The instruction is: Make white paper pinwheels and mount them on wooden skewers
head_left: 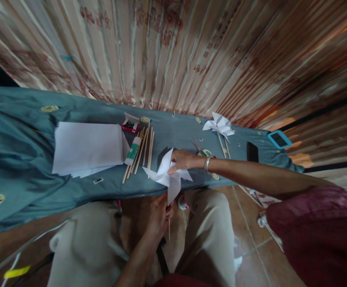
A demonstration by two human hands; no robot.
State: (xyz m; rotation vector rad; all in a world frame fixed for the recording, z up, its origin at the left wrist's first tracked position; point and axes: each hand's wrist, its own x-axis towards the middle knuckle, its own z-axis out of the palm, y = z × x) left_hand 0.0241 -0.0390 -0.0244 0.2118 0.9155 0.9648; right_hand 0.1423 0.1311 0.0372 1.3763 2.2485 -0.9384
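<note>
A white paper pinwheel (163, 175) faces up at the front edge of the cloth-covered table, its blades spread around the middle. Below it, my left hand (160, 215) is closed around its thin wooden stick (169, 230), whose lower end shows under the fingers. My right hand (180, 160), with a bracelet (208, 163) at the wrist, reaches in from the right and grips the paper near the pinwheel's centre. Its fingertips are partly hidden by a blade. Just beyond lie several wooden sticks (145, 149) and a green-and-white glue stick (133, 150).
A stack of white paper (88, 145) lies at the left beside an open red box (131, 124). Scissors (202, 150) rest past my right wrist. Further right are finished-looking pinwheels (219, 125), a dark phone (252, 152) and a blue-framed device (279, 139). A curtain (161, 59) hangs behind.
</note>
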